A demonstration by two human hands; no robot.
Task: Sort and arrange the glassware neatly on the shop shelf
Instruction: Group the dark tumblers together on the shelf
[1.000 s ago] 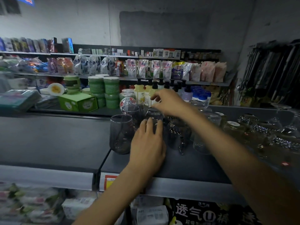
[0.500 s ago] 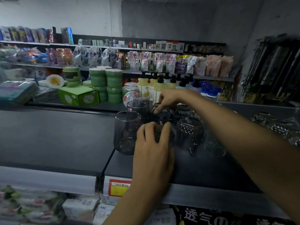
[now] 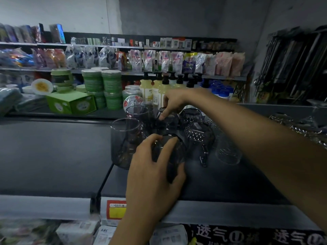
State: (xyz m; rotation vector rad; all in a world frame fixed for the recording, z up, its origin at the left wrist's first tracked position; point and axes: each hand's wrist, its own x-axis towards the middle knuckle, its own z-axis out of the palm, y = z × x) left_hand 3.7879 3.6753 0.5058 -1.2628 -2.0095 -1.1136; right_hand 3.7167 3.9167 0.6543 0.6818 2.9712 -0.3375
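Observation:
Several dark and clear glasses stand clustered on the black shop shelf. My left hand grips a small dark tumbler at the front of the cluster, fingers curled round its sides. Behind it, my right hand reaches over from the right and pinches the rim of another dark glass. A tall smoky tumbler stands just left of my left hand, with a second tall glass behind it. Two studded glass mugs sit to the right, and a clear textured glass beyond them.
More glassware lies at the far right of the shelf. Behind the shelf are pump bottles, green stacked tubs and a green box. The left shelf section is bare. A price tag marks the front edge.
My left hand has closed round the front tumbler, and my right hand has dropped onto the rim of the glass behind it. The view has moved closer to the shelf.

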